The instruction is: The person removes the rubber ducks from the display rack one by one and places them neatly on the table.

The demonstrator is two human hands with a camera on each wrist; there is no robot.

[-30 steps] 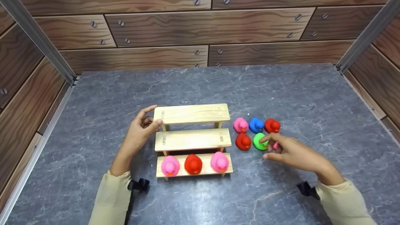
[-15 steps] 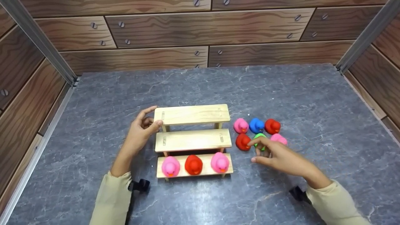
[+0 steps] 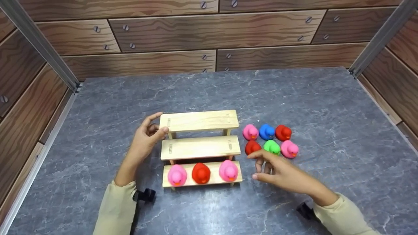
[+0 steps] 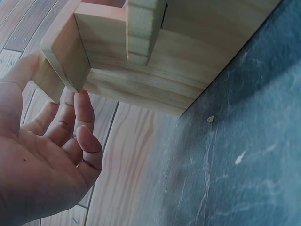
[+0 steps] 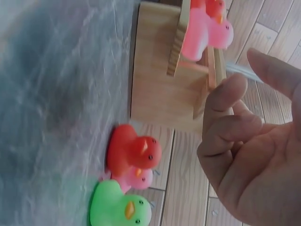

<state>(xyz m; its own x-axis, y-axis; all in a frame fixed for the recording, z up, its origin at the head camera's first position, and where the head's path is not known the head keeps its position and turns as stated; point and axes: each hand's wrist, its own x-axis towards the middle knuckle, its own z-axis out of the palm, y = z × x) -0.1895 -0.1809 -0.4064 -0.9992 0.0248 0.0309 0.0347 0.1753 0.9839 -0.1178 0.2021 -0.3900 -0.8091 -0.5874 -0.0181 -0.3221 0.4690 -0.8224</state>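
In the head view a three-step wooden stand stands mid-table. Its lowest step bears a pink rubber duck, a red rubber duck and another pink duck. My left hand pinches the left end of the top step between thumb and fingers; the left wrist view shows the fingertips under the board's edge. Holding nothing, my right hand hovers right of the stand with loosely bent fingers, its index fingertip close by a red duck. The right wrist view shows the gap between thumb and index finger.
Right of the stand, the other ducks form two rows: pink, blue and red behind, with green and pink beside the front red one. Wood-patterned walls border the grey marbled tabletop.
My right hand has moved left and toward me, from beside the green duck to just in front of the front red duck, uncovering the front pink one. My left hand stays on the stand.
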